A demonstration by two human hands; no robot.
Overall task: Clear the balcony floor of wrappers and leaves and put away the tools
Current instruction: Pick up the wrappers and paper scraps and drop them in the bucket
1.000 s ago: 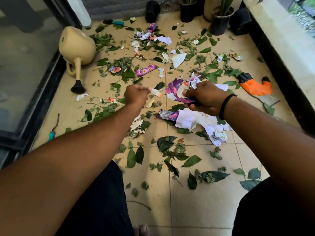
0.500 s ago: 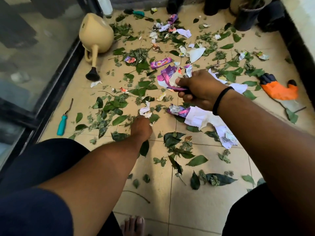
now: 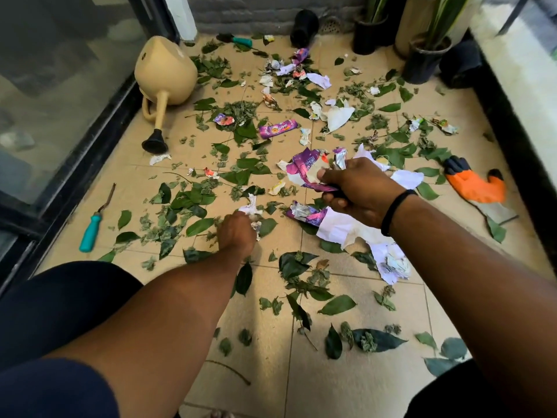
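Crouching over the tiled floor (image 3: pixel 346 372), the person works both hands at mid-frame. The right hand (image 3: pixel 358 191) is clamped on a bundle of wrappers (image 3: pixel 304 170) — purple foil and white paper sticking out toward the upper left of the fist. The left hand (image 3: pixel 236 233) is down at the tiles, fingers curled round a crumpled white scrap (image 3: pixel 250 206) that pokes up just above the knuckles; the fingertips are hidden behind the back of the hand, so how firm the hold is cannot be told.

The hands are apart, the right one higher and to the right. Between and just below them lies a foil piece (image 3: pixel 306 213) touching a torn white sheet (image 3: pixel 346 229), whose long axis runs down to the lower right, partly under the right wrist. That sheet is nearer the right hand, but that hand is full, so the left would likely have to cross over for it.

Leaves (image 3: pixel 337 304) cover the floor all round. A purple bar wrapper (image 3: pixel 278 129) lies above centre, well beyond both hands. Tools wait untouched: a teal-handled tool (image 3: pixel 90 232) at left, a watering can (image 3: pixel 165 73) tipped at upper left, another teal tool (image 3: pixel 241 41) at top, an orange glove (image 3: pixel 474 184) at right. What lies under the glove — a flat grey shape — is hard to make out.
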